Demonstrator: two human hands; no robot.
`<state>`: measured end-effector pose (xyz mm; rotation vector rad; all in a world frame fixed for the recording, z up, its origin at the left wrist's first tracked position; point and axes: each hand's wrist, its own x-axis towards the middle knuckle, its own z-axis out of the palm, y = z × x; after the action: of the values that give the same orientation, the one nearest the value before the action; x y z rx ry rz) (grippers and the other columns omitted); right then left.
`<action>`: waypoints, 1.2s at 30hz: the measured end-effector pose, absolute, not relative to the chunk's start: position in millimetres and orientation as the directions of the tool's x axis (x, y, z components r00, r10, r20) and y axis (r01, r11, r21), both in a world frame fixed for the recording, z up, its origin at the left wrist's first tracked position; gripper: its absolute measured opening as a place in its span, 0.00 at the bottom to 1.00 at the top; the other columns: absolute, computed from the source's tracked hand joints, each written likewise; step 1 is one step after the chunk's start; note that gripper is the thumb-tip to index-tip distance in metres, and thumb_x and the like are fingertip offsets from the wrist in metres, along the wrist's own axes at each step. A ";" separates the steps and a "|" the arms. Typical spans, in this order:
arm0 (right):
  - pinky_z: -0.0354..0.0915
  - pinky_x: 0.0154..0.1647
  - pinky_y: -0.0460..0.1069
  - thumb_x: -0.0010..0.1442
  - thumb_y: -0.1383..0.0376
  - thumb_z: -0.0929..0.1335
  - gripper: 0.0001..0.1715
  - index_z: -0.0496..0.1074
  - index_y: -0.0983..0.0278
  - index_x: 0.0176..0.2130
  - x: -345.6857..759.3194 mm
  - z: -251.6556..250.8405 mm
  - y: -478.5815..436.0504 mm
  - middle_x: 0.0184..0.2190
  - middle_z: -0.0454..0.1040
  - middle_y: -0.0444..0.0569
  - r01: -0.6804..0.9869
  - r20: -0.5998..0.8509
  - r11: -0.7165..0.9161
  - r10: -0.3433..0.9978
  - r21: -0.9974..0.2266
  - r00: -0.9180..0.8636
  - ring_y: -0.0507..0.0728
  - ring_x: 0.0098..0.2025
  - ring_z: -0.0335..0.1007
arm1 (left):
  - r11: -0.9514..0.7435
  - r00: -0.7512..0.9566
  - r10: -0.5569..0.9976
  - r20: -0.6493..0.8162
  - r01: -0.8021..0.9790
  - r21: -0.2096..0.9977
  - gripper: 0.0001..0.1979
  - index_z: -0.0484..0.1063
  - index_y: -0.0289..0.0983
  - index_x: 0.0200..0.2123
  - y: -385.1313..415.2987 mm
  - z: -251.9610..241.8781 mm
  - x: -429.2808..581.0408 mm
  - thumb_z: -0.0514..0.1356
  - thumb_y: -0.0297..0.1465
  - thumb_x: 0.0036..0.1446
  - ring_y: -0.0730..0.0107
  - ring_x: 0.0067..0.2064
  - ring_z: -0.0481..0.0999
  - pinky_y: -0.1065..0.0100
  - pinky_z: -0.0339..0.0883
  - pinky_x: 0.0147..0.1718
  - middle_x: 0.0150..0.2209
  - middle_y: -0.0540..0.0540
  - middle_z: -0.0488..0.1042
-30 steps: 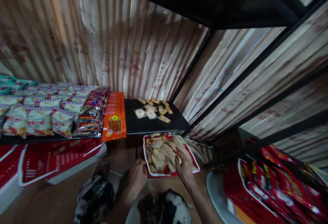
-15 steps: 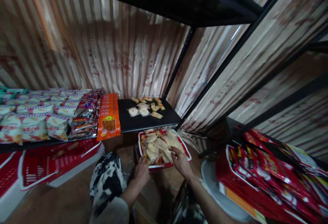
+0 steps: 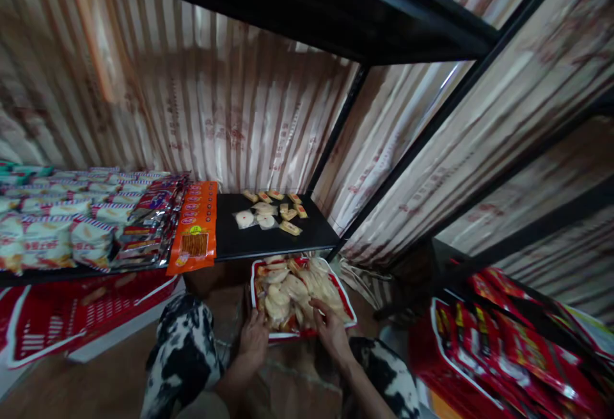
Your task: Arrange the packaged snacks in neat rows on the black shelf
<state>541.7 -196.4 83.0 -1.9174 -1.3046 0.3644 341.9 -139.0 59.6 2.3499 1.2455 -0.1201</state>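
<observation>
A red basket full of small pale snack packets stands on the floor below the black shelf. My left hand rests on the basket's near left rim, fingers curled on it. My right hand reaches into the basket among the packets, fingers bent; whether it grips one is hidden. A few loose snack packets lie on the bare right end of the shelf. My knees in black-and-white trousers flank the basket.
The shelf's left part holds rows of snack bags, dark packets and orange packets. Red baskets stand below left. Red packs lie at right. A black post and striped sheeting stand behind.
The view has swung slightly and my knees have shifted. Both hands stay at the basket, the right one moving among the packets toward the near edge.
</observation>
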 end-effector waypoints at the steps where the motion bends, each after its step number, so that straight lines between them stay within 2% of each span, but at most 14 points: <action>1: 0.68 0.48 0.55 0.53 0.57 0.59 0.23 0.74 0.66 0.38 544.6 77.7 -198.8 0.42 0.76 0.58 0.655 0.179 -0.187 0.875 -0.732 0.450 0.61 0.47 0.72 | -0.486 0.583 0.762 -0.282 0.802 0.347 0.24 0.66 0.40 0.54 -139.3 58.3 341.4 0.43 0.21 0.59 0.63 0.63 0.54 0.62 0.56 0.58 0.60 0.45 0.61; 4: 0.67 0.49 0.56 0.52 0.59 0.58 0.23 0.73 0.67 0.39 549.5 68.5 -201.3 0.41 0.77 0.58 0.656 0.169 -0.214 0.867 -0.724 0.469 0.61 0.45 0.73 | -0.508 0.584 0.757 -0.294 0.808 0.297 0.25 0.63 0.42 0.56 -137.9 59.0 342.0 0.43 0.22 0.59 0.62 0.63 0.54 0.62 0.58 0.56 0.60 0.45 0.61; 10: 0.66 0.50 0.55 0.51 0.64 0.59 0.20 0.73 0.66 0.39 552.6 68.4 -186.0 0.42 0.76 0.56 0.676 0.138 -0.211 0.895 -0.706 0.424 0.60 0.46 0.72 | -0.509 0.569 0.751 -0.334 0.822 0.255 0.22 0.68 0.38 0.52 -134.7 64.0 349.3 0.44 0.23 0.59 0.57 0.62 0.54 0.62 0.63 0.51 0.60 0.42 0.61; 14: 0.64 0.52 0.53 0.52 0.68 0.59 0.19 0.73 0.67 0.39 558.7 66.7 -171.4 0.41 0.76 0.56 0.709 0.146 -0.154 0.928 -0.688 0.343 0.58 0.47 0.72 | -0.480 0.552 0.755 -0.354 0.833 0.276 0.21 0.69 0.40 0.50 -134.5 67.2 350.5 0.44 0.25 0.59 0.56 0.61 0.56 0.61 0.63 0.50 0.59 0.43 0.61; 18: 0.62 0.54 0.51 0.52 0.71 0.59 0.18 0.74 0.67 0.38 567.3 62.5 -159.7 0.44 0.74 0.56 0.790 0.187 -0.106 0.945 -0.604 0.270 0.57 0.49 0.69 | -0.441 0.527 0.775 -0.349 0.846 0.299 0.19 0.72 0.40 0.45 -136.1 71.8 350.2 0.44 0.24 0.59 0.59 0.58 0.60 0.62 0.63 0.48 0.56 0.43 0.65; 24: 0.64 0.49 0.51 0.55 0.71 0.58 0.17 0.73 0.66 0.37 575.5 67.7 -155.2 0.38 0.74 0.53 0.857 0.222 0.038 0.971 -0.515 0.091 0.57 0.44 0.68 | -0.375 0.466 0.822 -0.328 0.876 0.305 0.18 0.74 0.37 0.40 -141.5 70.1 355.5 0.45 0.24 0.59 0.61 0.56 0.60 0.65 0.64 0.45 0.53 0.43 0.67; 26: 0.63 0.50 0.52 0.55 0.71 0.59 0.16 0.72 0.65 0.39 577.1 71.2 -159.4 0.40 0.74 0.53 0.864 0.266 0.118 0.964 -0.490 0.019 0.57 0.46 0.67 | -0.334 0.426 0.839 -0.338 0.894 0.298 0.18 0.73 0.37 0.41 -143.5 70.0 359.2 0.45 0.24 0.59 0.61 0.57 0.60 0.65 0.64 0.44 0.54 0.43 0.66; 29: 0.58 0.55 0.55 0.54 0.71 0.60 0.18 0.72 0.64 0.42 581.5 74.8 -169.2 0.50 0.69 0.53 0.895 0.341 0.199 0.938 -0.399 -0.057 0.59 0.54 0.60 | -0.275 0.366 0.858 -0.361 0.920 0.279 0.17 0.73 0.37 0.42 -146.5 72.7 365.0 0.46 0.24 0.59 0.61 0.57 0.59 0.65 0.63 0.45 0.53 0.44 0.67; 31: 0.53 0.58 0.60 0.52 0.71 0.61 0.19 0.72 0.62 0.43 587.5 74.6 -176.0 0.56 0.62 0.51 0.935 0.381 0.146 0.924 -0.323 -0.013 0.62 0.59 0.52 | -0.243 0.339 0.865 -0.371 0.929 0.280 0.17 0.74 0.37 0.40 -148.5 75.4 368.0 0.46 0.24 0.59 0.62 0.57 0.59 0.66 0.63 0.46 0.52 0.44 0.67; 33: 0.50 0.59 0.63 0.52 0.71 0.62 0.21 0.71 0.60 0.46 596.3 71.1 -181.9 0.61 0.56 0.49 0.960 0.399 0.025 0.912 -0.279 0.092 0.65 0.63 0.45 | -0.229 0.332 0.871 -0.362 0.926 0.299 0.17 0.75 0.36 0.39 -150.6 77.8 369.7 0.46 0.23 0.59 0.62 0.57 0.59 0.67 0.62 0.47 0.52 0.44 0.67; 36: 0.50 0.58 0.64 0.54 0.67 0.62 0.22 0.70 0.60 0.49 611.8 58.9 -189.4 0.63 0.52 0.51 0.955 0.345 -0.111 0.916 -0.275 0.205 0.67 0.64 0.42 | -0.219 0.330 0.874 -0.356 0.923 0.318 0.17 0.75 0.36 0.39 -153.5 80.5 370.4 0.47 0.22 0.58 0.64 0.57 0.58 0.67 0.62 0.47 0.54 0.44 0.66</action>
<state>611.8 -189.4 58.9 -2.0556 -1.7372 -0.1221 370.4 -153.5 80.5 2.1314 1.5775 -0.1366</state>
